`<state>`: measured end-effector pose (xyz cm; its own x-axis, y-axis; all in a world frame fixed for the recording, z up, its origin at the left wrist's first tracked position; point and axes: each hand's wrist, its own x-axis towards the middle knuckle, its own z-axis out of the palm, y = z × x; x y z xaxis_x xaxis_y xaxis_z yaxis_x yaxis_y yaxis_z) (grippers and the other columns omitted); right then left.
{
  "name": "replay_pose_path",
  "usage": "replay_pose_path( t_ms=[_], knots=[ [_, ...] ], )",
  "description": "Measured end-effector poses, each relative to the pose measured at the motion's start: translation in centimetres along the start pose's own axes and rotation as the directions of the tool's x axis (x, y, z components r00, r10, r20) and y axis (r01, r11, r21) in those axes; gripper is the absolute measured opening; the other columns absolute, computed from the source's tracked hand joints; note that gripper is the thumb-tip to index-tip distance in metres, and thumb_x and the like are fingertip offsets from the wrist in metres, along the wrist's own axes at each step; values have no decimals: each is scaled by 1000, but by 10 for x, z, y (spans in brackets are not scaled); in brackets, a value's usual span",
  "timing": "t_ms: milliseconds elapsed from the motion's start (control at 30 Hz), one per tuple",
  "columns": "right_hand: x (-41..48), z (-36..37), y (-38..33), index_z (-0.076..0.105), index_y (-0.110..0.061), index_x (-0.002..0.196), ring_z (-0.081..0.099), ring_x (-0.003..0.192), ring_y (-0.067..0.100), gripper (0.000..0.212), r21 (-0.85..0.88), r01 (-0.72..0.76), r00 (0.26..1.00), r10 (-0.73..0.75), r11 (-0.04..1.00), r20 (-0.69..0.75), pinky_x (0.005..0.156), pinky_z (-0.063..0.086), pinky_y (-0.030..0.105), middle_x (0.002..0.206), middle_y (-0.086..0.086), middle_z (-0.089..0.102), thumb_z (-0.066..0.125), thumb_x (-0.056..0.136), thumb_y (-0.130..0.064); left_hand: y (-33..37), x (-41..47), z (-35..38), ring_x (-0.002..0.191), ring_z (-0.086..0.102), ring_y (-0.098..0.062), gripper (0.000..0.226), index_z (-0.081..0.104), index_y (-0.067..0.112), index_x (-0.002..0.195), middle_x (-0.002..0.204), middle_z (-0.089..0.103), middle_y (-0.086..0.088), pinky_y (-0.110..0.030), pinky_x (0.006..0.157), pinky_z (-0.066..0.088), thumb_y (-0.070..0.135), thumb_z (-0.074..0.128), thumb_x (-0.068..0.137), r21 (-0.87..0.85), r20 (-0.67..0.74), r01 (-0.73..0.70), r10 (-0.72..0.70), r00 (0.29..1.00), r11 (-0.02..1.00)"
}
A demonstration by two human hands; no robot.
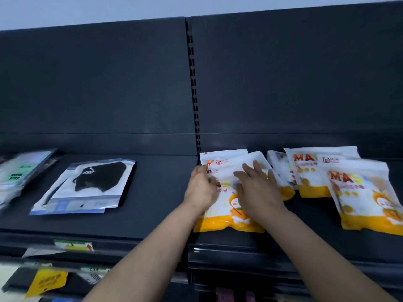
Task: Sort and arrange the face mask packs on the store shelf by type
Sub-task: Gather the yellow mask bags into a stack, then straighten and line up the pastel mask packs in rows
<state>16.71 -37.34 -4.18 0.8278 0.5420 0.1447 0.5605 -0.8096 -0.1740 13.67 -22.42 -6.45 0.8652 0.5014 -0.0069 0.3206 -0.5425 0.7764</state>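
View from above a dark store shelf [157, 192] with face mask packs lying flat on it. At centre frame, both hands rest on a stack [229, 205] of white-and-orange packs. The left hand [201, 188] has its fingers curled round the stack's left edge. The right hand [259, 188] lies flat on top, fingers straight and spread, pressing down and holding nothing. The stack's long axis runs from the shelf's front edge toward the back panel, white tops at the back and orange bands nearest the viewer. Its top pack is skewed, tilting toward the right. Just right of the stack, loose packs [309, 173] of the same orange kind overlap untidily out to the right edge of the frame. They lie right of both hands, so the right hand is the nearer one and would most likely gather them. At left of centre, well apart from the stack, lies a black mask pack [87, 184], angled. At the far left edge are blurred packs with green print [17, 171]. The orange kind looks only partly squared up.
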Motion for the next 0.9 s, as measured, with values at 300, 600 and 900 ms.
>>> replay_pose_path(
  t_ms=[300,600,900],
  knots=[
    [30,12,-98,38,-23,142,2,148,18,44,161,235,964,-251,958,84,118,9,47,158,-1,20,40,99,-32,-58,-23,-114,132,42,-28,45,42,7,138,144,44,-10,-33,107,33,14,50,95,194,-260,140,-86,962,971],
    [62,61,-255,32,-23,146,7,147,30,52,279,260,929,-319,924,190,119,15,41,158,4,20,41,98,-39,-193,4,-260,136,32,-37,58,38,11,141,144,39,-17,-41,113,24,39,50,92,424,-300,347,-232,925,837],
    [73,89,-302,21,-33,148,-3,147,28,62,283,78,939,-165,956,301,119,9,44,160,1,4,35,94,-58,-231,24,-289,141,26,-31,69,27,28,149,153,32,-6,-41,113,26,60,46,90,294,-162,305,-267,950,906]
  ],
)
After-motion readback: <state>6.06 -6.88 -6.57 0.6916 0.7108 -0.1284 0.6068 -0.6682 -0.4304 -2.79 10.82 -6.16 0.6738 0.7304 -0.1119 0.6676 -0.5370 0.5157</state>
